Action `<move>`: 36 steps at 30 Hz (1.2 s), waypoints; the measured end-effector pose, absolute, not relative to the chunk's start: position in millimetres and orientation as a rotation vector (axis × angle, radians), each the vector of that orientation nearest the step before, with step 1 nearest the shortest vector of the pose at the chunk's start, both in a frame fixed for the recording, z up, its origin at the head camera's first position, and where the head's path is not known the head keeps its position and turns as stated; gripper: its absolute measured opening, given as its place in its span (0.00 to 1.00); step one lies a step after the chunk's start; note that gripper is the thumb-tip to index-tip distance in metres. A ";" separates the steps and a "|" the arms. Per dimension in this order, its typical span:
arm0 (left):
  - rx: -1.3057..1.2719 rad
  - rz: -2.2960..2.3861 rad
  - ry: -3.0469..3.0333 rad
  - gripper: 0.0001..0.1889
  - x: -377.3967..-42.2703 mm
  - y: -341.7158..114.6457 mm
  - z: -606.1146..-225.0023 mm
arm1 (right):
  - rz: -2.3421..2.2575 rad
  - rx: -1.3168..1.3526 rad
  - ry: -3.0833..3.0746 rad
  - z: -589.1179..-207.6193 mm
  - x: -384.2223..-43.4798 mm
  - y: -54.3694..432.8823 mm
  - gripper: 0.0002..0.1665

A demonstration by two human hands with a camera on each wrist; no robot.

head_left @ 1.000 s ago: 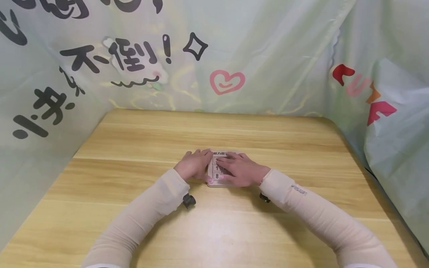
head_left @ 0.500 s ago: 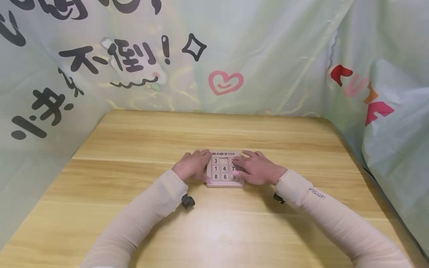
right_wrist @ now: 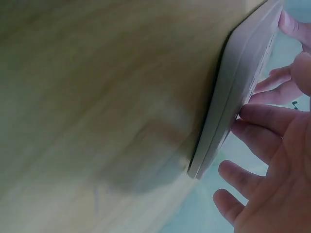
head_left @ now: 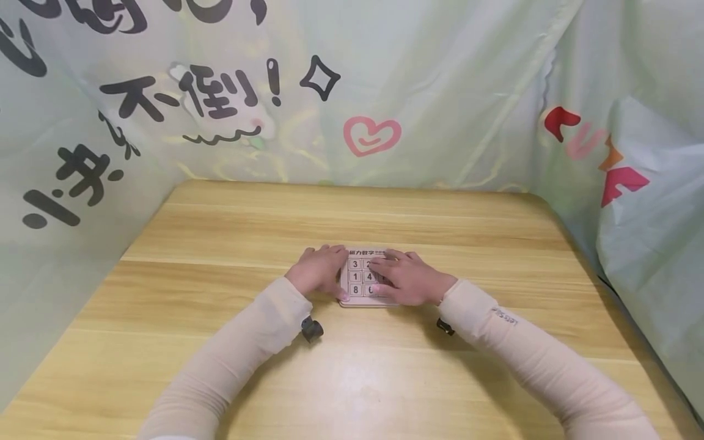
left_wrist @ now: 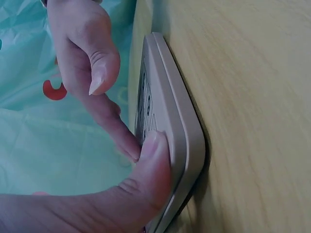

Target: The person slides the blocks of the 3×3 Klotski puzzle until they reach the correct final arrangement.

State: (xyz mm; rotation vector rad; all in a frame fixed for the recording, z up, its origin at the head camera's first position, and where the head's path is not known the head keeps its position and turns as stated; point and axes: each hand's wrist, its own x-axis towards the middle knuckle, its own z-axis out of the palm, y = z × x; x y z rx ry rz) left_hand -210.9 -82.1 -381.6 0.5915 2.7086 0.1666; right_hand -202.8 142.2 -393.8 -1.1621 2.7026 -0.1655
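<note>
A pale pink sliding number puzzle (head_left: pixel 370 302) lies flat on the table, tiles up. Its 3, 1, 8 and part of the 2, 4 and 6 show; the right column is mostly under my right hand. My left hand (head_left: pixel 320 270) holds the left side, thumb at the near corner and fingers at the far one; the left wrist view shows that thumb (left_wrist: pixel 154 162) pressing the rim. From the right, my right hand (head_left: pixel 414 280) reaches over the puzzle with fingers extended. In the right wrist view two of its fingertips (right_wrist: pixel 248 127) touch the tile face, the other fingers spread apart.
The wooden table (head_left: pixel 352 379) extends around the puzzle on all sides. A pale green printed curtain (head_left: pixel 451 91) hangs behind it and along both sides. Dark wrist devices (head_left: pixel 311 330) are strapped at both sleeve cuffs.
My right hand drew back rightward off the middle of the puzzle, then came partly left again. The 2 tile slid left from the top right to the top middle. My left hand stayed put.
</note>
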 end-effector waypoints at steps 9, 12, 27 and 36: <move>0.624 0.150 2.761 0.41 -214.9 -80.1 -377.8 | -0.176 -1.220 2.769 -378.3 -194.9 154.2 0.26; 0.607 0.132 2.761 0.40 -216.2 -79.6 -375.7 | -0.153 -1.228 2.763 -377.0 -194.2 155.6 0.26; 0.569 0.138 2.734 0.43 -212.9 -76.3 -377.0 | -0.134 -1.150 2.772 -388.2 -204.2 158.0 0.31; 0.585 0.121 2.738 0.42 -212.8 -76.8 -378.3 | -0.187 -1.205 2.716 -384.4 -194.1 158.8 0.27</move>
